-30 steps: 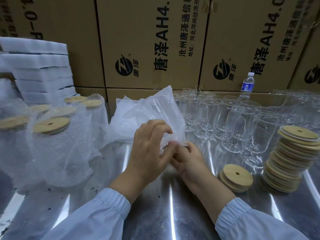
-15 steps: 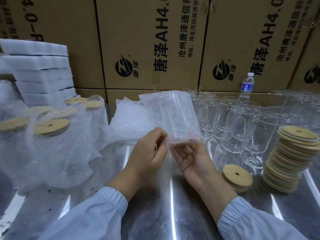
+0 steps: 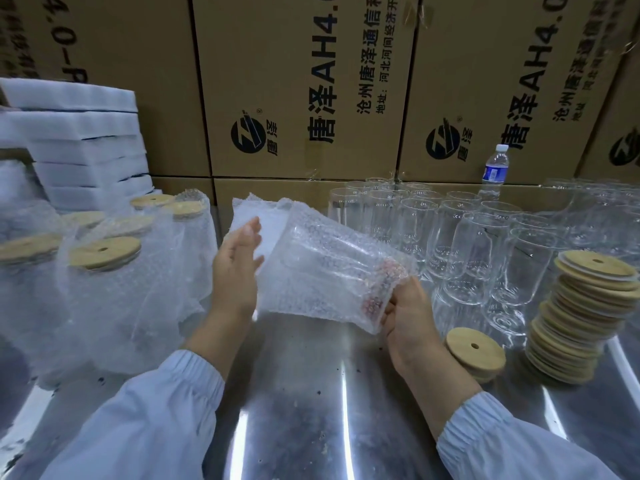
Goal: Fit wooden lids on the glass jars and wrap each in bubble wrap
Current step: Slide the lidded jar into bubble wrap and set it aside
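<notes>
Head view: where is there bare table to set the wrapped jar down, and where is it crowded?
Bare steel table lies under the bubble-wrapped jar, between the finished wrapped jars on the left and the small lid stack on the right. A smaller patch lies in front of the tall lid stack. Crowded: the empty glass jars behind.

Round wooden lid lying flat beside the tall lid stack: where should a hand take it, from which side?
Probably by its rim, pinched from above. The round wooden lid lies flat on another lid, so its edge sits off the steel table. Come from the near side: clear glass jars crowd behind and the tall lid stack stands to its right.
</notes>
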